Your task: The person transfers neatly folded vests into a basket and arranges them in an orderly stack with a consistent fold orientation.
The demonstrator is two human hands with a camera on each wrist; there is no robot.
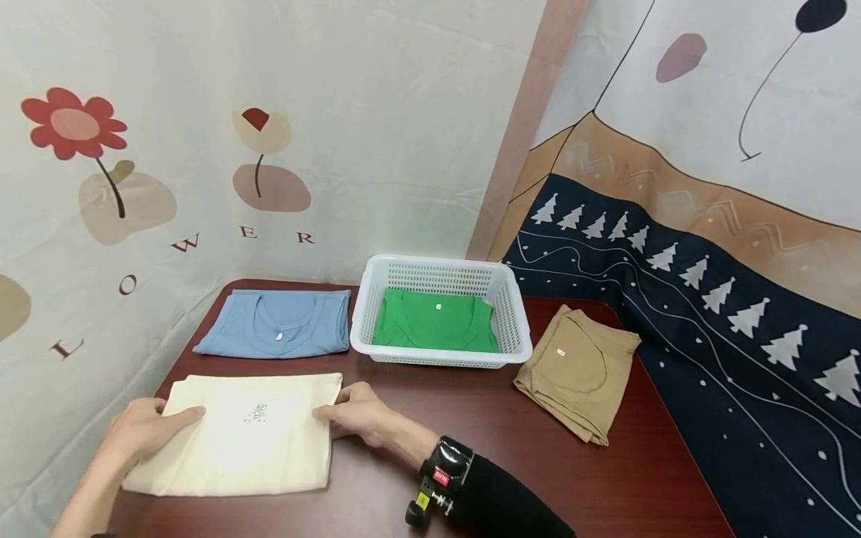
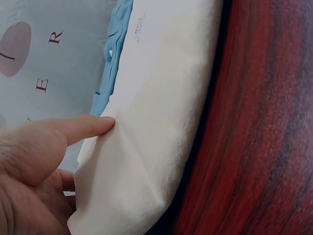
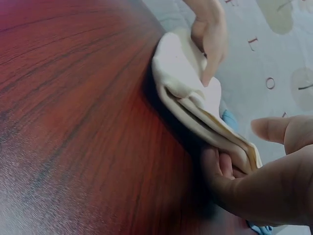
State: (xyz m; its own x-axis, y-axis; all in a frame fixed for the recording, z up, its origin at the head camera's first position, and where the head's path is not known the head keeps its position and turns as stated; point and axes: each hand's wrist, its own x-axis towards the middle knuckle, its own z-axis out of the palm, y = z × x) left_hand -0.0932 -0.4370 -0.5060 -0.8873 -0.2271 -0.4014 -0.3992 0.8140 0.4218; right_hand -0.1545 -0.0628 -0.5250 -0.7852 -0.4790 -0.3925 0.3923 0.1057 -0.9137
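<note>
A folded cream garment (image 1: 262,448) with a small dark print lies at the front left of the table. My left hand (image 1: 137,432) grips its left side, the thumb (image 2: 100,126) flat on top and the other fingers tucked under the edge. At the opposite side, my right hand (image 1: 359,412) holds the right edge. In the right wrist view its fingers (image 3: 226,166) curl beneath the cloth layers, while the thumb (image 3: 274,129) stands above them. Several loose layers show along that edge.
Behind the cream garment lies a folded blue shirt (image 1: 303,321). A white plastic basket (image 1: 440,359) holds a folded green shirt (image 1: 433,321). To its right, a folded tan shirt (image 1: 578,373) sits near the right edge of the dark red table (image 1: 471,403). Printed curtains (image 1: 403,134) hang close behind.
</note>
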